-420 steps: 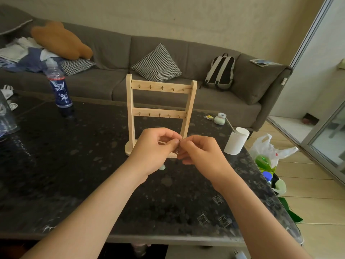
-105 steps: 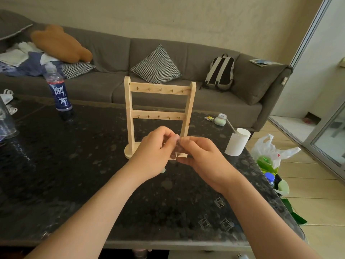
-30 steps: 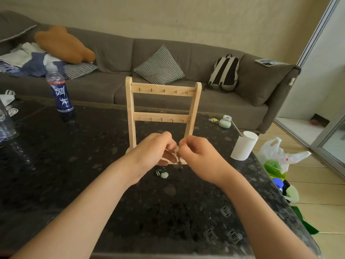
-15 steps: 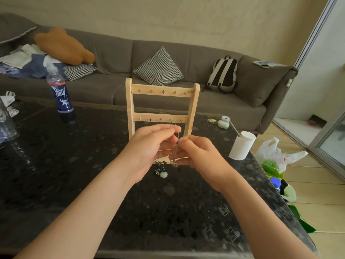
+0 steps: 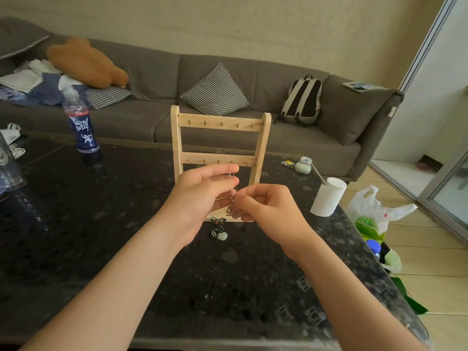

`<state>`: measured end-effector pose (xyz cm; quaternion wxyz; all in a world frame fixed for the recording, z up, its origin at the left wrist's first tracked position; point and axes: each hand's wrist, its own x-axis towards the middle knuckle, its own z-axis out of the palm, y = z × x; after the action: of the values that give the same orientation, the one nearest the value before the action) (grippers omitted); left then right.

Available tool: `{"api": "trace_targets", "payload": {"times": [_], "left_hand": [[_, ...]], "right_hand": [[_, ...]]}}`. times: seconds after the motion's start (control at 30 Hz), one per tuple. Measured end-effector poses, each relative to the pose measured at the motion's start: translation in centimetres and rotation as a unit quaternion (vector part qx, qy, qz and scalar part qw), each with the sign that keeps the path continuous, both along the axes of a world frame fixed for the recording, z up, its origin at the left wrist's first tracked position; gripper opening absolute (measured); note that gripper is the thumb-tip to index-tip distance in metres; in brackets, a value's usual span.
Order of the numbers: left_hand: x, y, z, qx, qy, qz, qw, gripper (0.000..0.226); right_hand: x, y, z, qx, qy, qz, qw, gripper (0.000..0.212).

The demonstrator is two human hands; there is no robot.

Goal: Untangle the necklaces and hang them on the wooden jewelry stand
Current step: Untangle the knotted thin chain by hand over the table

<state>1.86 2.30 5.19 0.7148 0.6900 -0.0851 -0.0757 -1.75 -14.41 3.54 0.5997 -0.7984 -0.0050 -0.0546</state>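
1. Head view: left hand (image 5: 202, 196) pinched the thin chain (image 5: 233, 191) up top, right hand (image 5: 268, 206) pinched it lower, just before the wooden jewelry stand (image 5: 220, 122).
2. Light, limp, snag-prone, I judged: hold it by its ends.

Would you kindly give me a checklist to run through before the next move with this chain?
1. Silver chain pinched by left hand and right hand: ok.
2. Chain's top caught on a lower-rail hook: cannot tell.
3. Wooden jewelry stand upright on the table: ok.
4. Top-rail hooks free: ok.
5. Green-pendant necklace hung: not ok, it lies on the table.
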Motion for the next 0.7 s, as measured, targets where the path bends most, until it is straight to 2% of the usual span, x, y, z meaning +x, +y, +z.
{"api": "trace_targets", "payload": {"times": [0.23,0.47,0.7], "left_hand": [[-0.13,0.15,-0.22,0.047,-0.035,0.003,0.998,0.048],[-0.09,0.16,-0.38,0.050,-0.057,0.032,0.997,0.046],[0.04,0.25,-0.33,0.064,-0.071,0.023,0.995,0.048]], "right_hand": [[0.29,0.09,-0.33,-0.040,-0.006,-0.018,0.999,0.019],[0.12,-0.25,-0.24,-0.011,-0.002,-0.017,1.000,0.014],[0.02,-0.45,-0.18,-0.035,-0.020,-0.025,0.999,0.011]]}}
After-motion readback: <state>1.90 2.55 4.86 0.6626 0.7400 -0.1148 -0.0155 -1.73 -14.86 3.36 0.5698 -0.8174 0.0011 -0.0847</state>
